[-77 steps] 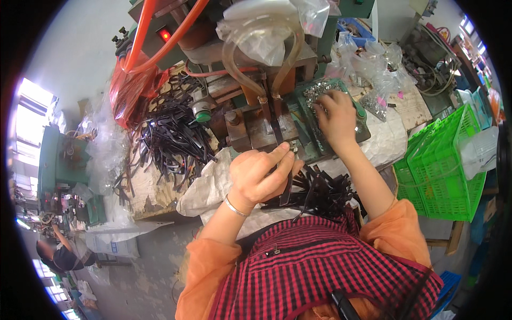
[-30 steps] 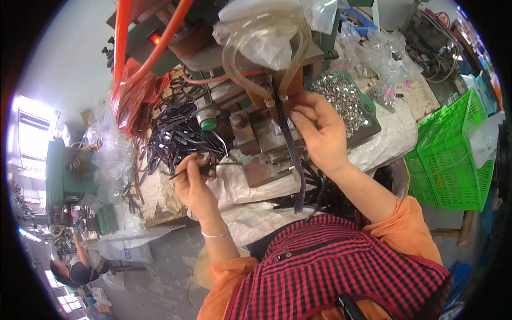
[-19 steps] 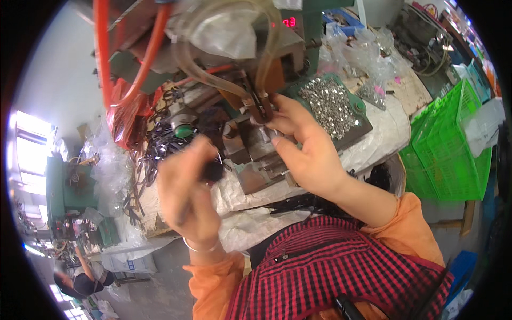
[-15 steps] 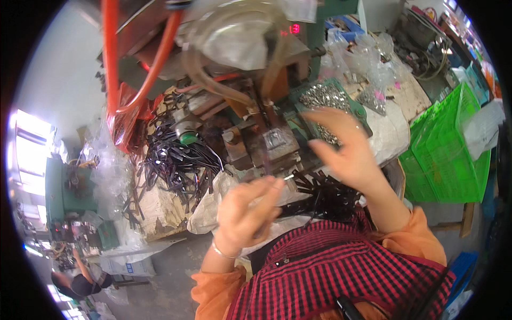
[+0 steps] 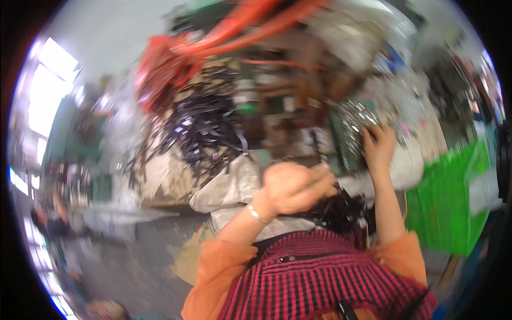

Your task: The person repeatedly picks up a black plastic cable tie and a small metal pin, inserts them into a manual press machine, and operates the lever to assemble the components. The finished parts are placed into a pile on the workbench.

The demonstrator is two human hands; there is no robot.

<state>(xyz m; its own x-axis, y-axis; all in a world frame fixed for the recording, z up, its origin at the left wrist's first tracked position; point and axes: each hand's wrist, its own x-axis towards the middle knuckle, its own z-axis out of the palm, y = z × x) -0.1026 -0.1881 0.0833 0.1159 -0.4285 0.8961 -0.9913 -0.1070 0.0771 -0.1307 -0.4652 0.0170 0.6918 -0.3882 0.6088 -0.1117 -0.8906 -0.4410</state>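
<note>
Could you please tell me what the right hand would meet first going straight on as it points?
The right hand would probably meet the small metal pieces in the green tray first, though blur hides whether it touches them.

One left hand (image 5: 296, 189) and one right hand (image 5: 380, 145): two hands.
Two piles of black strips (image 5: 213, 125): a left pile (image 5: 194, 138) and a near pile (image 5: 341, 210) (far too many strips to count, and blurry too). There is also one tray (image 5: 338, 130), lots of metal bits (image 5: 356, 121), one green button (image 5: 247, 108), one red bag (image 5: 156, 80), one bracelet (image 5: 256, 214), one apron (image 5: 320, 272), one crate (image 5: 445, 200) and at least one other person (image 5: 57, 225).
</note>
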